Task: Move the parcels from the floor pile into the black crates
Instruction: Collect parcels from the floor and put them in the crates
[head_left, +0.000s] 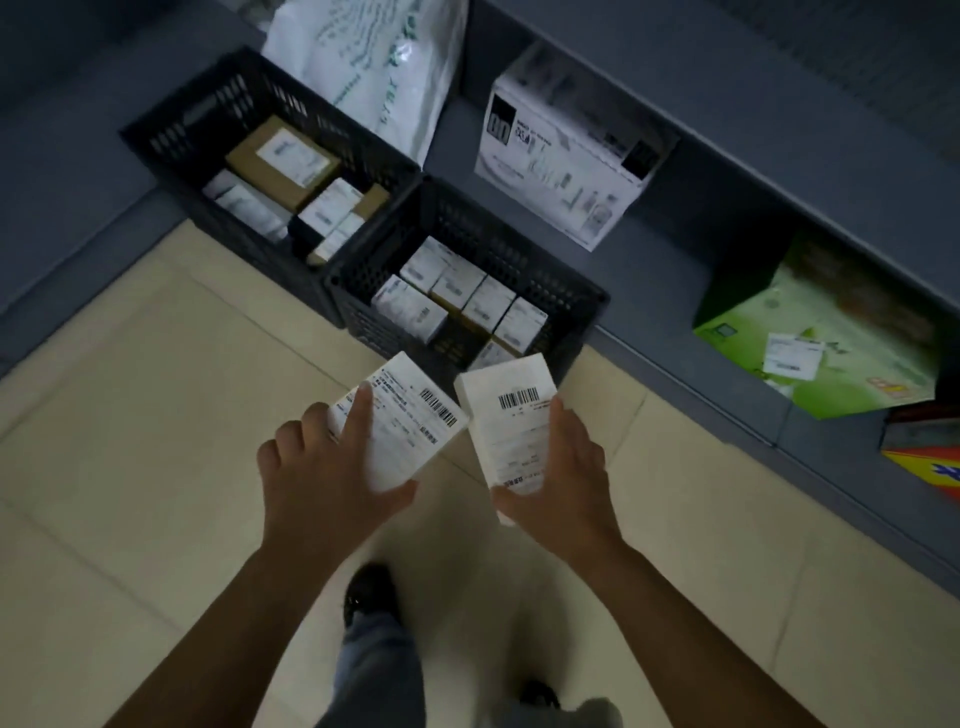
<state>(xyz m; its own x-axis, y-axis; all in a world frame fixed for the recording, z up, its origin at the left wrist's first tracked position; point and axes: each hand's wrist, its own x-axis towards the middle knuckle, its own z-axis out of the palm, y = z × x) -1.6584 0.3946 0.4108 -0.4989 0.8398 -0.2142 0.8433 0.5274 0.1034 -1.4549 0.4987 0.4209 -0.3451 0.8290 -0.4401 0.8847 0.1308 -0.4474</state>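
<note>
My left hand (317, 467) grips a white labelled parcel (410, 426) with a barcode facing up. My right hand (561, 478) grips a second white labelled parcel (511, 421). Both are held above the tiled floor, just short of the near black crate (582, 306), which holds several small white boxes. Behind and to the left stands a far black crate (171, 130) with a brown box and several white and dark parcels inside. The floor pile is out of view.
A white plastic bag (379, 57) leans behind the crates. On the low grey shelf (675, 280) at right sit a white printed carton (566, 156), a green carton (831, 332) and a red-orange box (930, 457). My feet (369, 592) stand on the beige tiles.
</note>
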